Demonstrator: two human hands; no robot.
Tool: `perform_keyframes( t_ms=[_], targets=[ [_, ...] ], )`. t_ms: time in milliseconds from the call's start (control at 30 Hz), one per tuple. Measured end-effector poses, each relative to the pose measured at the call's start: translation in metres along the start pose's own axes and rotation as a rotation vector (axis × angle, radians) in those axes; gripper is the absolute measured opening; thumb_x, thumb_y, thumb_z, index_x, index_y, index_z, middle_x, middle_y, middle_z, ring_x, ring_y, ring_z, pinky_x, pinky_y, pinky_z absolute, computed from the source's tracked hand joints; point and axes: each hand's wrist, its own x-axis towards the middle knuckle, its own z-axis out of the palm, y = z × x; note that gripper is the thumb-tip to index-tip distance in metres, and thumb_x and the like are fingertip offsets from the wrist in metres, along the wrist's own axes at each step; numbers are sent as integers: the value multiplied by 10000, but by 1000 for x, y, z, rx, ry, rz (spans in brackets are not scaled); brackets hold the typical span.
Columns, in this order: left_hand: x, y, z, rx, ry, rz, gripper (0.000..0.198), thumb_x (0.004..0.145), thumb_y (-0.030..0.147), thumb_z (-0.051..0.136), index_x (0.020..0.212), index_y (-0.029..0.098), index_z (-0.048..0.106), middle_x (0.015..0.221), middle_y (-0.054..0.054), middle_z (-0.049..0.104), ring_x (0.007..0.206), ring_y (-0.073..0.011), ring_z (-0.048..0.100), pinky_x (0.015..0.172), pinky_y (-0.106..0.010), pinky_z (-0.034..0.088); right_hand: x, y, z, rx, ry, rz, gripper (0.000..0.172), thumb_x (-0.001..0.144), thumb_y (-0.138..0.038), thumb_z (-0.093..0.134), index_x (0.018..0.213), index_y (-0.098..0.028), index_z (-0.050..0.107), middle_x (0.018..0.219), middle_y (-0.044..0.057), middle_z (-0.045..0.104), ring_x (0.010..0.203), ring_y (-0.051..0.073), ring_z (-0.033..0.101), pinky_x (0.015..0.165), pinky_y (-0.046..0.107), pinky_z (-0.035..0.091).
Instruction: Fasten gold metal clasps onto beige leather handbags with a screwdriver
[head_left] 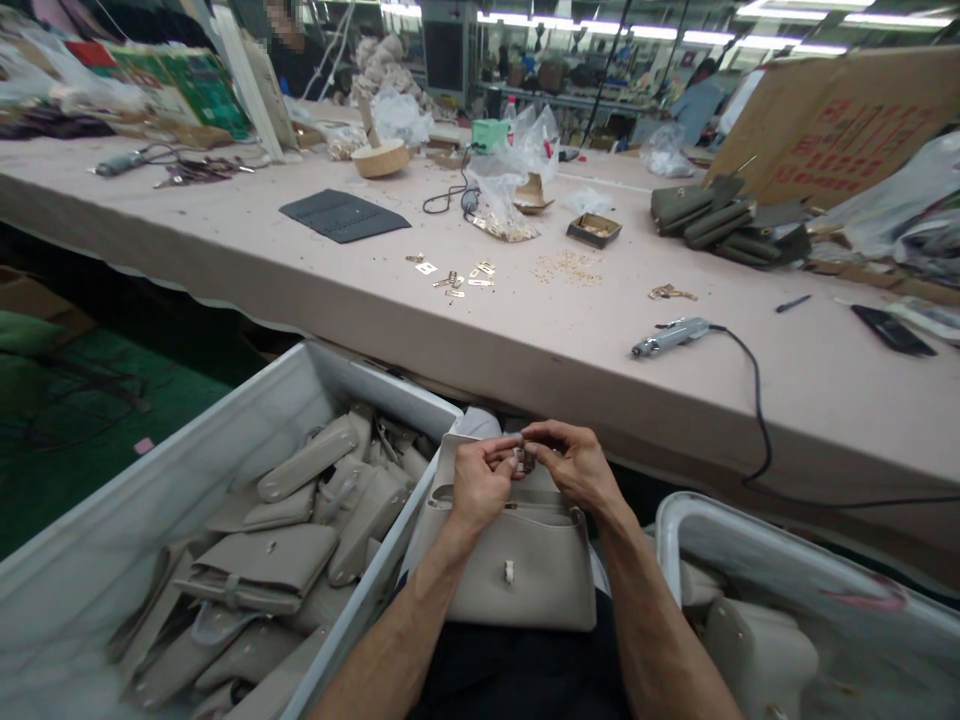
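A beige handbag [525, 575] rests on my lap with its flap raised and a small metal clasp [509, 572] on its front. Above the bag's opening, my left hand [484, 480] and my right hand [574, 465] meet with fingertips pinched together. Between them is a small metal fitting [527, 458], partly covered by the fingers, close to the raised flap. Both hands are closed around this spot. The exact shape of the fitting is hard to make out.
Bins flank me: a white one [187, 425] piled with beige bags [259, 560] at left, another [675, 530] at right. On the table [337, 290] lie a corded electric screwdriver [671, 336], metal plates [454, 280], tiny screws [568, 267], a dark sheet [345, 215] and dark green bags [712, 215].
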Motion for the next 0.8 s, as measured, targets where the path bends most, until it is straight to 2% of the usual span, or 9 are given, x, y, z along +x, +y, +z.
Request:
perform_keyframes(
  t_ms=[333,567,800],
  targets=[
    [-1,2,1,7,-2,-7,289,781,-13,683,1026,81,802,751,-63,780,673,-190,765,625,-269,675,1,-4,1,15,-11,8,152,866,-273,703,969,-216,799,956,56,774,878,233,714,795,329,560],
    [-1,2,3,7,-18,-18,275,772,25,720,1033,69,793,762,-76,783,680,-203,772,633,-273,674,1,-7,-1,17,4,4,149,860,-268,715,969,-214,800,967,60,776,896,231,722,787,315,561],
    [1,0,1,-20,-45,-5,289,765,83,738,1050,54,775,804,-101,794,697,-220,781,639,-276,673,1,-1,8,21,-1,-8,126,853,-259,733,945,-218,808,939,54,781,862,226,731,768,306,561]
  ],
)
